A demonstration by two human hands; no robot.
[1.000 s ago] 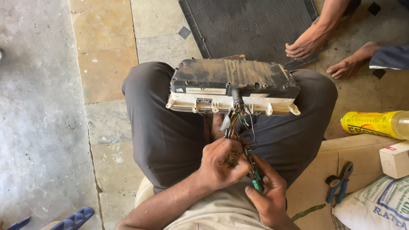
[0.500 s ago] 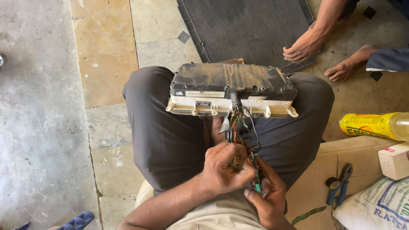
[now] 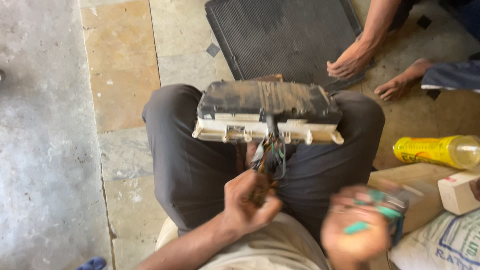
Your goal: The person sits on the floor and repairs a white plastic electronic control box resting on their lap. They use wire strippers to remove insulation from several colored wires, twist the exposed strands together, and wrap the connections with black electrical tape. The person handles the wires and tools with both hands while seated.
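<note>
Head view, the only one. A dusty cluster housing (image 3: pixel 267 112), dark on top with a cream lower edge, is balanced across both knees, roughly centre of frame. A bundle of coloured wires (image 3: pixel 270 155) hangs from its near edge, down between the thighs.

The left hand (image 3: pixel 247 205) is closed around the lower end of that bundle, fingers wrapped on it. The right hand (image 3: pixel 357 227) is seen to the right and nearer, heavily blurred, closed around a green-handled tool (image 3: pixel 380 210); whether pliers or cutters cannot be told.

Far side: a dark finned radiator panel (image 3: pixel 285 35) lies on the stone floor, with another person's hand (image 3: pixel 347 62) resting on its right edge and a bare foot (image 3: pixel 397 87) beside it. At right, a yellow bottle (image 3: pixel 435 150) lies on its side, a small white box (image 3: pixel 457 192) sits near it, and a printed sack (image 3: pixel 442 245) is cut off at the corner.

Risks, as judged: the housing is held only by the knees, so a tug on the wires could tip it toward the lap or off onto the floor. Wires pulled tight in the fist could tear at the connector.

Hidden or unclear: the tool's tip, the wire ends inside the fist, the connector under the housing edge.
</note>
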